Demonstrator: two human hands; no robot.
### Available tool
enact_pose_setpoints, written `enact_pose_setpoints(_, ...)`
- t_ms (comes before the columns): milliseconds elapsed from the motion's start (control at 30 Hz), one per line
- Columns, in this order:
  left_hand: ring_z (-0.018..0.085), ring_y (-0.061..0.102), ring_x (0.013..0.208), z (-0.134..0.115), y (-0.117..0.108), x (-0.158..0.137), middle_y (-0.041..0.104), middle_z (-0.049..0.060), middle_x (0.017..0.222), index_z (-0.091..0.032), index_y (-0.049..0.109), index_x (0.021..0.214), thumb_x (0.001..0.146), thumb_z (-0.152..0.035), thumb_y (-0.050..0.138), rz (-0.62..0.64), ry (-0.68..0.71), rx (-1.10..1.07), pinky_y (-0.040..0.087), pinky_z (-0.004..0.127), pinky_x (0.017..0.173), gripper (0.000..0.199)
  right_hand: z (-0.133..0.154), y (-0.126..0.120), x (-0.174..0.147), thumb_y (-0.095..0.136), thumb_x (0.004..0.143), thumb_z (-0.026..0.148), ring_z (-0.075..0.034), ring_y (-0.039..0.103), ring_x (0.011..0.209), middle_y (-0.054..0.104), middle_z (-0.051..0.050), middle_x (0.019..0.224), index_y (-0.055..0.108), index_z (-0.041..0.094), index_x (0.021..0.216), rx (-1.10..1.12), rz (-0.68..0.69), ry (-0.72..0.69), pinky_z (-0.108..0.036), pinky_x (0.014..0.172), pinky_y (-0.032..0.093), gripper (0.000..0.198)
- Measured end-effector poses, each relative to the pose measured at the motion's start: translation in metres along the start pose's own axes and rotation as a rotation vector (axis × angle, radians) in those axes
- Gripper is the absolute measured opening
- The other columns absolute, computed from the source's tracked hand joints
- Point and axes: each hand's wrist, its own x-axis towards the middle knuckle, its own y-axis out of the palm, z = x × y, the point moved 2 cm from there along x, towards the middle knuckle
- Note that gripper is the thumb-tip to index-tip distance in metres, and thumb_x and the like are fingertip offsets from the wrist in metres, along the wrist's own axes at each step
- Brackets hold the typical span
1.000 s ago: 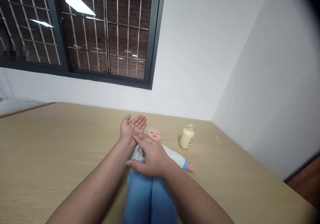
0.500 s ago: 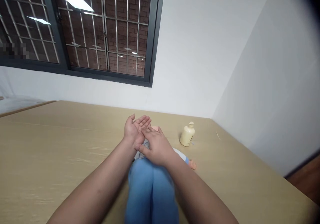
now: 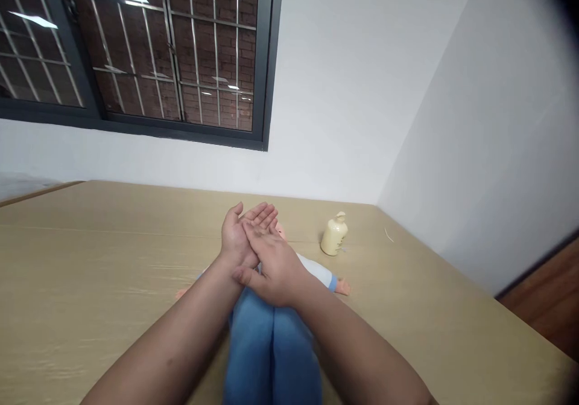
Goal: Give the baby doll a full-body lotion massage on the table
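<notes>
Above a doll (image 3: pixel 271 357) in blue trousers, my two hands meet. My left hand (image 3: pixel 235 241) is palm up with its fingers stretched out. Across its palm and wrist lies my right hand (image 3: pixel 277 266), palm down, fingers extended and thumb apart. Neither hand holds an object that I can see. The doll lies on its back, legs towards me, its white sleeve (image 3: pixel 314 268) with a blue cuff stretched to the right. My hands and forearms hide its chest and most of its head.
A cream pump bottle (image 3: pixel 334 237) stands on the tan tabletop (image 3: pixel 113 260), right of the doll's head. Farther right lies a thin pale strip (image 3: pixel 388 234). Behind the table are a white wall (image 3: pixel 339 91) and a barred window (image 3: pixel 181 49).
My right hand has slid a little left and up over my left palm. The view has shifted slightly, and the doll's hand on the left now shows beside my left forearm.
</notes>
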Motion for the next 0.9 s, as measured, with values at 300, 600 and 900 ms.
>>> enact_pose_setpoints(300, 0.03, 0.062, 0.113, -0.016, 0.001, 0.002, 0.065, 0.02, 0.111, -0.009, 0.064, 0.108, 0.089, -0.048, 0.045, -0.081, 0.048, 0.046, 0.052, 0.039, 0.094, 0.047, -0.007, -0.008, -0.001, 0.046, 0.09, 0.066, -0.031, 0.034, 0.144, 0.04, -0.015, 0.153, 0.034, 0.014, 0.15, -0.054, 0.047, 0.077, -0.055, 0.119, 0.02, 0.08)
enact_pose_setpoints(600, 0.031, 0.062, 0.116, -0.015, 0.003, -0.001, 0.066, 0.019, 0.115, -0.01, 0.064, 0.113, 0.088, -0.048, 0.046, -0.074, 0.051, 0.044, 0.052, 0.039, 0.097, 0.049, 0.013, -0.021, -0.012, 0.053, 0.086, 0.068, -0.028, 0.029, 0.146, 0.036, -0.01, 0.157, 0.028, 0.014, 0.153, 0.045, 0.075, -0.003, -0.044, 0.12, 0.026, 0.089)
enact_pose_setpoints(900, 0.03, 0.062, 0.116, -0.013, 0.008, -0.006, 0.064, 0.021, 0.119, -0.007, 0.063, 0.113, 0.087, -0.049, 0.047, -0.048, 0.061, 0.104, 0.05, 0.039, 0.099, 0.052, -0.007, -0.014, -0.003, 0.055, 0.085, 0.069, -0.028, 0.026, 0.148, 0.031, -0.014, 0.158, 0.026, 0.013, 0.153, 0.048, 0.075, -0.012, -0.046, 0.121, 0.021, 0.093)
